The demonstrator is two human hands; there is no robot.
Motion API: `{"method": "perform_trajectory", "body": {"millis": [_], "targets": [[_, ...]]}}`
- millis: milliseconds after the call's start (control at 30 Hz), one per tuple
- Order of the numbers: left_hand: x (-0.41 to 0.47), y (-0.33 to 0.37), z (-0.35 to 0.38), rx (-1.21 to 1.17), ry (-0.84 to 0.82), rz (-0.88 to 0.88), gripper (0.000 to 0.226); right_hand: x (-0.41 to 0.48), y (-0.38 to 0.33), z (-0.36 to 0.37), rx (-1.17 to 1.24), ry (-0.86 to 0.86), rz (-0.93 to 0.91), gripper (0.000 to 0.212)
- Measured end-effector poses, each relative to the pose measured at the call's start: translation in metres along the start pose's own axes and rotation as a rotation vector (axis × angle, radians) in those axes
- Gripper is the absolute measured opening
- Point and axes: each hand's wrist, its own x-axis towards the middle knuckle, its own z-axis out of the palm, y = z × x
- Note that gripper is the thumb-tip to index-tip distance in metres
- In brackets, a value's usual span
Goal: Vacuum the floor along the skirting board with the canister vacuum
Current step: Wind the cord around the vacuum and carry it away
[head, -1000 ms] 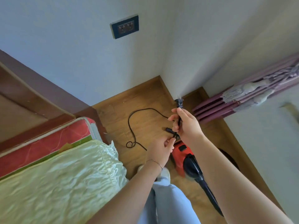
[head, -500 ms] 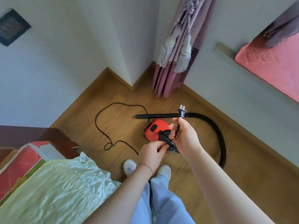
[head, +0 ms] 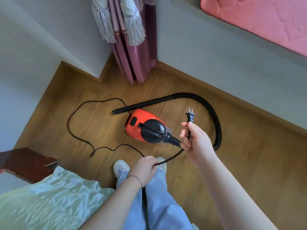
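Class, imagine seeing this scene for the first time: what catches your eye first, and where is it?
The red canister vacuum sits mid-floor, its black hose arcing beside it. In front of it the right hand pinches the cord just under the unplugged plug, prongs up, while the left hand grips it lower down. Purple tasselled curtains hang in the corner behind.

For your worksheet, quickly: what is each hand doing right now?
Left hand: closed around the power cord.
Right hand: pinching the power cord just below the plug.
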Motion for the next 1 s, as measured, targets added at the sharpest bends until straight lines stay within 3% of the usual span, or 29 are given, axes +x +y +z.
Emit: {"method": "perform_trajectory", "body": {"millis": [133,267,633,833,1000], "targets": [[0.031,-0.014,0.009,0.213,-0.026,-0.077,0.035,0.011,0.014,-0.02,0.072,0.02,0.01,0.026],[0.045,0.004,0.013,0.223,0.031,-0.165,0.033,0.019,0.011,-0.042,0.165,0.087,-0.016,0.026],[0.091,0.088,0.006,-0.135,0.23,-0.13,0.027,0.025,-0.014,-0.093,0.424,0.324,-0.066,0.027],[0.107,0.113,-0.008,-0.451,0.318,-0.05,0.025,0.029,0.008,-0.103,0.594,0.435,0.061,0.021],[0.12,0.155,0.004,-0.596,0.258,-0.014,0.027,0.022,0.025,-0.113,0.735,0.472,0.17,0.02]]}}
